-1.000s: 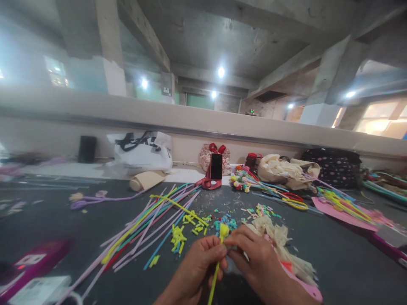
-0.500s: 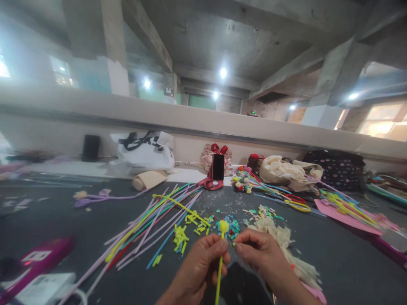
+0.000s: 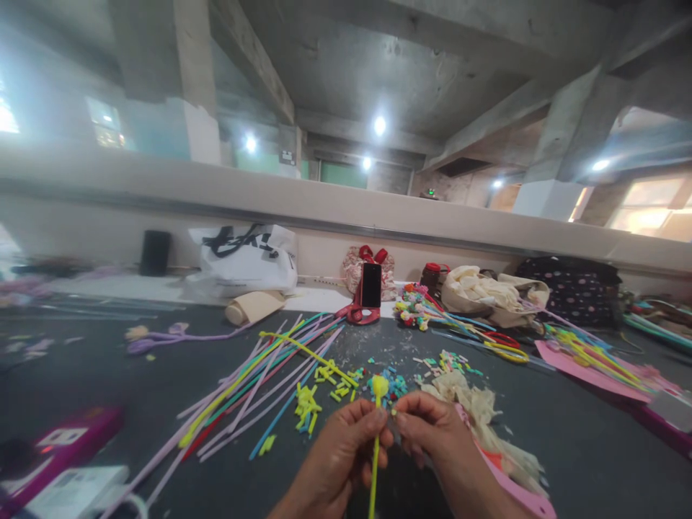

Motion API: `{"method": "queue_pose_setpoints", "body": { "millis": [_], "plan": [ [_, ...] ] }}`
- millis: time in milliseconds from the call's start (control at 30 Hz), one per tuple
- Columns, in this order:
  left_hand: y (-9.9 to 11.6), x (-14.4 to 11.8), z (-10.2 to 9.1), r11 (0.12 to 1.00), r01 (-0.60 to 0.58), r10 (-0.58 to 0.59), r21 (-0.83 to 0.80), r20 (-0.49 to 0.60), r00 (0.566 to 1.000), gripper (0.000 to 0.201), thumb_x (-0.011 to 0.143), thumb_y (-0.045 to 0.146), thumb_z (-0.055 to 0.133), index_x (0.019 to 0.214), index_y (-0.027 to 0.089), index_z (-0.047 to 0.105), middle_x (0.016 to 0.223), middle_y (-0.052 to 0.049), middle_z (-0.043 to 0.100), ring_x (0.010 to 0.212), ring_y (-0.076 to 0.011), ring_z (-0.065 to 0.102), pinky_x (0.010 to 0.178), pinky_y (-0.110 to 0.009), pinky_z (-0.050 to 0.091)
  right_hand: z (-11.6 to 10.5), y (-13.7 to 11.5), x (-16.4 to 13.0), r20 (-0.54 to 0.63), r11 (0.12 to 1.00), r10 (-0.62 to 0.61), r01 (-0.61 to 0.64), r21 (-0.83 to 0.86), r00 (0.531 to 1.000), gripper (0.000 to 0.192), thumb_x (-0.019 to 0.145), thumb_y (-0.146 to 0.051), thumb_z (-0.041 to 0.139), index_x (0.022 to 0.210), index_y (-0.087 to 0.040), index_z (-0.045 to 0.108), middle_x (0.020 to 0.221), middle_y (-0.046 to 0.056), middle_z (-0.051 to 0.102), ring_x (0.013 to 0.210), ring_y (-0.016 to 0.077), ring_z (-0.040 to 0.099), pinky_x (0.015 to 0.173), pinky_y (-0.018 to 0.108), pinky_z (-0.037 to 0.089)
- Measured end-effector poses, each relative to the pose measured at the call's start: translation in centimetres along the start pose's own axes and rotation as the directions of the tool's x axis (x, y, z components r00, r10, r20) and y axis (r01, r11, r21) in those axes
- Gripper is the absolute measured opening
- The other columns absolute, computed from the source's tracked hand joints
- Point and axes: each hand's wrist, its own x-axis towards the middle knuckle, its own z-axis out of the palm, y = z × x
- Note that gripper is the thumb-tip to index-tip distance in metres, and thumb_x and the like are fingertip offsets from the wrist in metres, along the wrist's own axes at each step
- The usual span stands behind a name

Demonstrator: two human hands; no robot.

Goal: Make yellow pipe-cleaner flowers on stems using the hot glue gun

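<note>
A dark table [image 3: 595, 447] under a concrete ceiling [image 3: 346, 72]; near middle, the left hand [image 3: 346, 440] pinches a yellow stem [image 3: 374, 472] between closed fingers — bud [image 3: 380, 387] up; just right, the right hand [image 3: 432, 429] has its fingertips together on a pale bit [image 3: 394, 413]; far left, a white bag [image 3: 246, 268] — black lettering too creased to read; far right, a beige bag [image 3: 476, 313], contents unclear.

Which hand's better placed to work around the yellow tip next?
Right hand, I'd say: its fingers are close beside the yellow stem, apparently pinching a small yellowish piece. The left hand is occupied, gripping that stem below the yellow tip.
</note>
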Motion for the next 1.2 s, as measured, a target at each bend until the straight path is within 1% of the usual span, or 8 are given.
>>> {"method": "queue_pose_setpoints", "body": {
  "millis": [100, 233, 333, 667, 833, 967, 1100, 1200],
  "plan": [
    [-0.1, 0.0, -0.1, 0.999, -0.015, 0.015, -0.036, 0.003, 1.000, 0.022, 0.066, 0.031, 0.064, 0.064, 0.013, 0.052, 0.053, 0.001, 0.057, 0.035, -0.0020, 0.046, 0.033, -0.010, 0.028, -0.1, 0.1, 0.2, 0.010, 0.988, -0.128, 0.128, -0.081, 0.992, 0.018, 0.066, -0.033, 0.066, 0.066, -0.015, 0.064, 0.050, -0.003, 0.055, 0.040, 0.0057, 0.041, 0.036, 0.016, 0.032],
    [0.1, 0.0, -0.1, 0.998, -0.014, 0.015, -0.054, 0.015, 1.000, 0.023, 0.064, 0.031, 0.066, 0.060, 0.012, 0.054, 0.049, 0.003, 0.054, 0.032, -0.0005, 0.041, 0.031, -0.010, 0.026, 0.0, -0.3, 0.3, 0.071, 0.910, -0.351, 0.358, -0.208, 0.934, 0.007, 0.068, -0.025, 0.064, 0.066, -0.019, 0.067, 0.062, 0.000, 0.059, 0.062, 0.0142, 0.054, 0.057, 0.024, 0.042],
    [0.1, -0.1, -0.1, 0.996, -0.012, 0.014, -0.083, 0.019, 1.000, 0.022, 0.063, 0.030, 0.067, 0.060, 0.012, 0.055, 0.049, 0.003, 0.052, 0.033, -0.0002, 0.041, 0.032, -0.009, 0.026, 0.3, -0.8, 0.1, 0.056, 0.874, -0.401, 0.400, -0.274, 0.914, 0.006, 0.070, -0.019, 0.061, 0.066, -0.019, 0.066, 0.063, 0.000, 0.057, 0.065, 0.0149, 0.053, 0.061, 0.026, 0.041],
    [0.2, -0.6, 0.3, 0.993, 0.016, -0.011, -0.118, 0.044, 0.999, 0.020, 0.064, 0.027, 0.067, 0.061, 0.010, 0.058, 0.048, 0.001, 0.053, 0.035, -0.0005, 0.042, 0.034, -0.009, 0.029, 0.5, -2.4, -0.4, 0.098, 0.828, -0.404, 0.410, -0.383, 0.909, 0.008, 0.070, -0.014, 0.058, 0.066, -0.018, 0.063, 0.065, -0.001, 0.052, 0.061, 0.0122, 0.050, 0.056, 0.023, 0.039],
    [0.3, -0.8, 0.5, 0.987, 0.026, -0.023, -0.161, 0.015, 1.000, 0.021, 0.060, 0.026, 0.070, 0.059, 0.011, 0.055, 0.047, 0.002, 0.052, 0.035, -0.0008, 0.042, 0.034, -0.009, 0.029, 0.0, -2.5, -0.2, 0.161, 0.769, -0.446, 0.469, -0.434, 0.881, 0.009, 0.070, -0.013, 0.059, 0.068, -0.019, 0.065, 0.064, -0.001, 0.052, 0.064, 0.0136, 0.050, 0.060, 0.024, 0.039],
    [0.3, -0.7, 0.5, 0.985, 0.011, -0.013, -0.174, -0.006, 1.000, 0.021, 0.060, 0.024, 0.070, 0.058, 0.011, 0.054, 0.047, 0.002, 0.052, 0.037, -0.0005, 0.043, 0.037, -0.008, 0.030, 0.3, -2.5, -0.3, 0.157, 0.723, -0.475, 0.485, -0.491, 0.866, 0.009, 0.070, -0.011, 0.058, 0.067, -0.018, 0.063, 0.062, -0.002, 0.051, 0.059, 0.0117, 0.048, 0.054, 0.022, 0.037],
    [0.2, -0.5, 0.4, 0.995, -0.011, 0.008, -0.096, -0.025, 1.000, 0.021, 0.065, 0.028, 0.066, 0.058, 0.012, 0.054, 0.043, 0.004, 0.049, 0.032, -0.0004, 0.038, 0.034, -0.010, 0.027, 0.9, -2.3, -0.7, 0.087, 0.869, -0.311, 0.321, -0.378, 0.946, 0.007, 0.076, -0.020, 0.054, 0.072, -0.016, 0.059, 0.060, -0.003, 0.052, 0.050, 0.0088, 0.045, 0.047, 0.019, 0.035],
    [0.2, -0.2, 0.3, 0.998, -0.062, 0.062, 0.003, -0.067, 0.996, 0.025, 0.066, 0.034, 0.063, 0.057, 0.013, 0.053, 0.041, 0.004, 0.048, 0.029, -0.0005, 0.034, 0.031, -0.011, 0.022, 1.1, -1.7, -0.7, 0.092, 0.944, -0.185, 0.203, -0.258, 0.978, 0.022, 0.080, -0.032, 0.049, 0.068, -0.014, 0.055, 0.052, -0.005, 0.049, 0.040, 0.0056, 0.040, 0.039, 0.016, 0.030]
  ]
}}
